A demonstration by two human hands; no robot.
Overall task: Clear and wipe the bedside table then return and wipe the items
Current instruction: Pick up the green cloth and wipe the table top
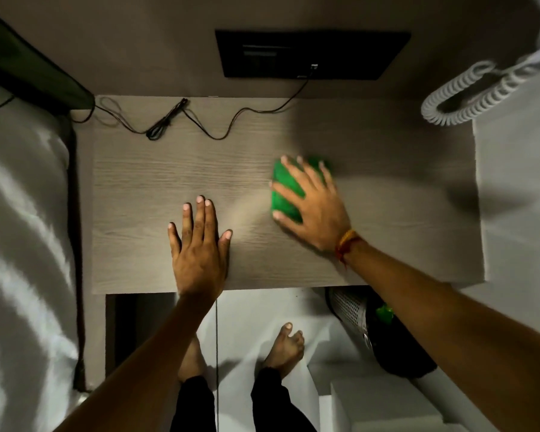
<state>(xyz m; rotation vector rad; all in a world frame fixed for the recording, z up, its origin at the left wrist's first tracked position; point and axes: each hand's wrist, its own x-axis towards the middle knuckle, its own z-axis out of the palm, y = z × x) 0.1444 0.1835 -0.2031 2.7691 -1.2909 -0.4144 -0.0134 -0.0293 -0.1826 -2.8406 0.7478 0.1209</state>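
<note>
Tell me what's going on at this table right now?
A person is wiping the bedside table. The right hand presses a green cloth flat on the top, right of centre; it looks blurred. The left hand lies flat near the front edge, holding nothing. Only a black cable lies along the back.

One view only, head cam, worn high, looking almost straight down w/ a slight fwd tilt. Wide-angle lens, so edges bend: the bed (pixel 22 213) curves up the left side, white coiled cord (pixel 455 98) bows in at top right. Bedside table (pixel 144 182) fills the centre, its far edge against the wall toward frame top, near edge toward the wearer. Both forearms enter from the bottom corners; left hand (pixel 198 247) and right hand (pixel 312 204) sit mid-frame, close to the lens. Bare feet (pixel 284 347) show below the table edge, so the cam is right over the standing spot. No 2nd view, nothing shared.
</note>
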